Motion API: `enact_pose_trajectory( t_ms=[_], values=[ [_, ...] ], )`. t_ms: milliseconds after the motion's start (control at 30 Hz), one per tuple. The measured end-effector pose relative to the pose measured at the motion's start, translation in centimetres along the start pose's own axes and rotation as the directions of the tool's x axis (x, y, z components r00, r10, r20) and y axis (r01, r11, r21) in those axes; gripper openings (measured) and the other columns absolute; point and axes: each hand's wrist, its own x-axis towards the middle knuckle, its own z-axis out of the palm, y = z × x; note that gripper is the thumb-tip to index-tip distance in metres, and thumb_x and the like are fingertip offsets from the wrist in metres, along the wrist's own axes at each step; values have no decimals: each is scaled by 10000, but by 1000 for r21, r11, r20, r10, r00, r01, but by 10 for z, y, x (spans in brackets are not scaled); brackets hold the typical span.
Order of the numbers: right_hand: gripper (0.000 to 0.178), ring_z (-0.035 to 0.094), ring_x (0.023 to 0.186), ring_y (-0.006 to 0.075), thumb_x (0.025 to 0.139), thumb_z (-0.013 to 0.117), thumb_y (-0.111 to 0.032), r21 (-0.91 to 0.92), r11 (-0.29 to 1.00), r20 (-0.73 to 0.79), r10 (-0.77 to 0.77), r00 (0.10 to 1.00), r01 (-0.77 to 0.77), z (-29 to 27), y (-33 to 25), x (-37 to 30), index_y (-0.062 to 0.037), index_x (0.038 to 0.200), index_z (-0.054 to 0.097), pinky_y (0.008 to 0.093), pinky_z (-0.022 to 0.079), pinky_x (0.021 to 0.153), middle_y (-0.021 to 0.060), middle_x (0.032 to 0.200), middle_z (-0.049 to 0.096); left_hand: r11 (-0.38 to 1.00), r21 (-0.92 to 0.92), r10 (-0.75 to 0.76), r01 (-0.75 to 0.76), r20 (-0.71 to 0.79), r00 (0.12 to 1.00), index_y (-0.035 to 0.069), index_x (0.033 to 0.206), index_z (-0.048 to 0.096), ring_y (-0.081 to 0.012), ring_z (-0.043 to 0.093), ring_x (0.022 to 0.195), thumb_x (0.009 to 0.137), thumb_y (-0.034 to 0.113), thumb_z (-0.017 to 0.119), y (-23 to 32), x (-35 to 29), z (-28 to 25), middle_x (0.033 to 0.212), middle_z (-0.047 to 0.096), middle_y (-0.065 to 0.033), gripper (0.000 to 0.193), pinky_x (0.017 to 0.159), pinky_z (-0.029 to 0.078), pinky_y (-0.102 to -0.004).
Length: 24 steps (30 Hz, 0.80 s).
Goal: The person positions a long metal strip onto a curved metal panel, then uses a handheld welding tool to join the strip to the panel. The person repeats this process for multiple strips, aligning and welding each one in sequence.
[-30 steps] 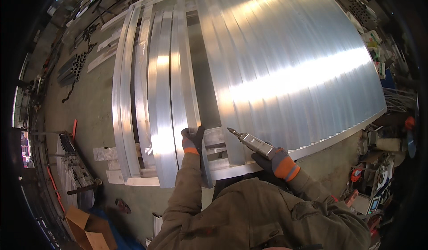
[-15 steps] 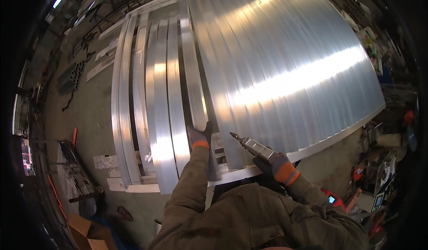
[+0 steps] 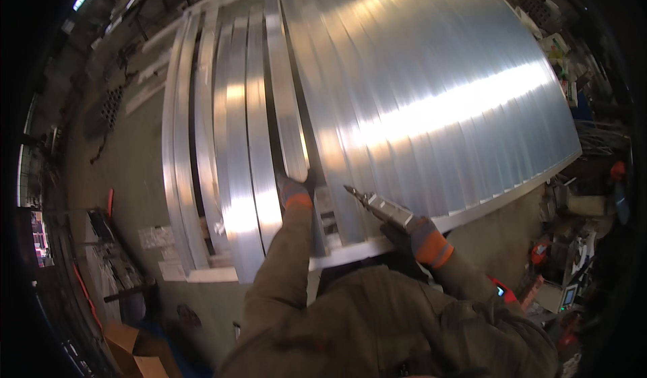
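My left hand (image 3: 295,193), in a dark glove with an orange cuff, is closed around the near end of a long, narrow aluminium profile (image 3: 288,118). The fingertips are partly hidden by the profile. Dark gaps show along both of its sides. In my right hand (image 3: 423,240), gloved the same way, is a silver hand tool with a dark pointed tip (image 3: 387,208); its exact kind is unclear. The tool's tip points up and left over the near edge of a wide ribbed aluminium panel (image 3: 431,142).
Left of my left hand lie several loose aluminium profiles (image 3: 232,108) on the frame. A pale frame edge (image 3: 357,248) runs along the near side. Tubes are stacked on the floor at far left. An open cardboard box (image 3: 138,348) stands lower left; equipment crowds the right.
The whole view has shifted slightly, so the panel and hands appear a little higher. Both hands keep their holds, with little visible movement relative to the panel.
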Motion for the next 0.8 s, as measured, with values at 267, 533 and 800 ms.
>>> enact_pose_trajectory(
  t_ms=[267,533,800],
  values=[
    [289,724,843,340,956,686,-243,515,828,161,159,974,-220,-61,-3,37,-37,1148,750,463,559,790,174,924,756,980,198,-18,-21,193,981,-87,1587,321,-455,522,1423,719,708,836,-6,31,2,1526,522,-336,1285,1172,449,-466],
    [380,755,861,246,1010,723,-325,608,766,313,10,950,-208,-95,-7,99,-61,1283,723,371,594,748,147,1004,782,944,322,-182,78,306,934,-18,1495,401,-412,548,1398,697,643,857,22,25,-2,1509,551,-234,1132,1158,467,-460],
    [426,764,756,257,1018,684,-412,555,814,406,-82,910,-174,-84,16,129,-71,1269,733,370,598,677,142,889,782,932,356,-197,66,345,917,-14,1515,382,-405,535,1415,689,610,848,24,25,19,1533,538,-221,1135,1153,482,-466]
  ],
)
